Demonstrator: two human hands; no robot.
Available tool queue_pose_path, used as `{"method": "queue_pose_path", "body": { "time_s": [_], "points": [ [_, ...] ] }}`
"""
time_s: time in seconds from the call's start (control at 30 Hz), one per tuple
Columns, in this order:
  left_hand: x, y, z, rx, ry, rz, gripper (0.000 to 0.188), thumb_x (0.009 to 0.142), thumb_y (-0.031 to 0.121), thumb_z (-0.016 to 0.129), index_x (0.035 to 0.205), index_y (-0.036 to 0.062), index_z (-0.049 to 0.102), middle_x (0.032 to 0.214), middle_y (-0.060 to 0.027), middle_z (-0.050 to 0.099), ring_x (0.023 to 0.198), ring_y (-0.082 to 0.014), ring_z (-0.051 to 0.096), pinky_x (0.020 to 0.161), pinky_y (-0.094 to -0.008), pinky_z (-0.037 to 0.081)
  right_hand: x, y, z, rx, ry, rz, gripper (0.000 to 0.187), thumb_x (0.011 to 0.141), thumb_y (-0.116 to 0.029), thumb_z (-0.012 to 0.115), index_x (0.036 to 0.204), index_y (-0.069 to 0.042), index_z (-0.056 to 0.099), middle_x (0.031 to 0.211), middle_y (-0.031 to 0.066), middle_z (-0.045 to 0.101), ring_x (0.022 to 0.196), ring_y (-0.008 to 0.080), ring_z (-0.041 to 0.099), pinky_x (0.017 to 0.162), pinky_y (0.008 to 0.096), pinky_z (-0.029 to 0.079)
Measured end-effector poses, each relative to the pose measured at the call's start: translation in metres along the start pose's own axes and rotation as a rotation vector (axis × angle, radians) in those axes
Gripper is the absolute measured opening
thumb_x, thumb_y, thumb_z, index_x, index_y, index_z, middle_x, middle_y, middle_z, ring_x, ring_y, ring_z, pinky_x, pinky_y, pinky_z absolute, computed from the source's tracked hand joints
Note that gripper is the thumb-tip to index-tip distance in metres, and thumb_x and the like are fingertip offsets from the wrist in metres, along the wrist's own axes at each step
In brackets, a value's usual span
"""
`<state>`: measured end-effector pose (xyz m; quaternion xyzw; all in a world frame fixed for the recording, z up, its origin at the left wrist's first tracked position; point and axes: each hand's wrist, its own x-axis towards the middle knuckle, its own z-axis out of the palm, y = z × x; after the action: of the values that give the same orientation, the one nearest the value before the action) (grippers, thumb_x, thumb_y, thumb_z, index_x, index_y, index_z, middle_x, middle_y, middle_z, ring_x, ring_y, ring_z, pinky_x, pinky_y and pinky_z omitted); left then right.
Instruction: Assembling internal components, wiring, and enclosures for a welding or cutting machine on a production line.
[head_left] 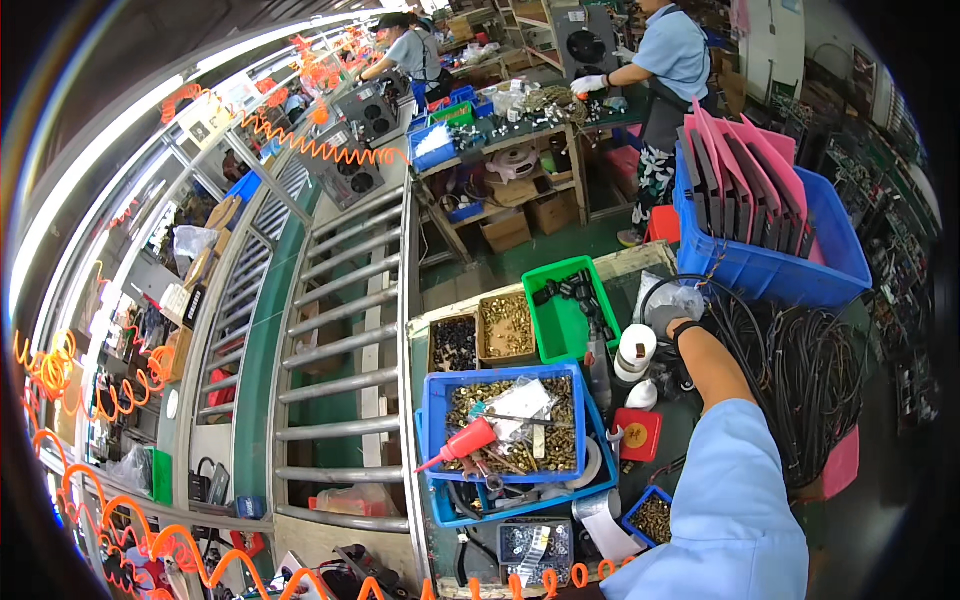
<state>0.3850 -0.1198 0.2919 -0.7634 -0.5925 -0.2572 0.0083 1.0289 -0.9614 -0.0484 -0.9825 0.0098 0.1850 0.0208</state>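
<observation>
Right of centre there are one gloved right hand, two white plastic bottles and one green tray; at centre, two small cardboard boxes; upper right, one large blue crate.

Here's the worn table: at the far side a green bin, just left of it an open cardboard box, to its right a clear plastic bag; nearer, a blue tray, red box, white bottle!

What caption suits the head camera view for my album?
Gloved right hand beside a plastic bag, between coiled black cables and a blue tray of small parts.
</observation>
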Motion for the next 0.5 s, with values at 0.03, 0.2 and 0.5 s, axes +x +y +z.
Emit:
{"method": "queue_pose_path", "body": {
  "time_s": [0.03, 0.2, 0.5],
  "points": [
    [-0.005, 0.006, 0.001, 0.003, -0.018, -0.023, 0.040, 0.089, 0.035, 0.062, 0.102, -0.0027, 0.069, 0.102, -0.0214, 0.070, 0.093, -0.0344, 0.065, 0.082, -0.0417, 0.050, 0.000, 0.001, 0.001, -0.086, -0.031, 0.002, 0.031, 0.088, -0.024, 0.053, 0.106, -0.009, 0.074, 0.113, 0.0172, 0.069, 0.106, 0.0338, 0.066, 0.090, 0.0441, 0.051],
    [-0.016, 0.019, 0.018, 0.035, -0.220, 0.326, 0.033, 0.090, 0.027, 0.061, 0.103, -0.0028, 0.068, 0.096, -0.0231, 0.069, 0.090, -0.0364, 0.063, 0.083, -0.0429, 0.048, -0.010, 0.001, -0.004, -0.289, -0.047, 0.033, 0.034, 0.092, -0.029, 0.048, 0.109, -0.013, 0.073, 0.114, 0.0127, 0.070, 0.104, 0.0278, 0.068, 0.086, 0.0445, 0.053],
    [-0.039, 0.044, 0.029, 0.021, -0.365, 0.230, 0.033, 0.094, 0.026, 0.060, 0.112, -0.0014, 0.066, 0.106, -0.0177, 0.070, 0.096, -0.0270, 0.064, 0.086, -0.0366, 0.049, -0.029, 0.002, -0.022, -0.059, 0.027, -0.137, 0.036, 0.093, -0.039, 0.048, 0.117, -0.021, 0.068, 0.127, 0.0181, 0.058, 0.122, 0.0370, 0.053, 0.099, 0.0471, 0.044]
  ]
}}
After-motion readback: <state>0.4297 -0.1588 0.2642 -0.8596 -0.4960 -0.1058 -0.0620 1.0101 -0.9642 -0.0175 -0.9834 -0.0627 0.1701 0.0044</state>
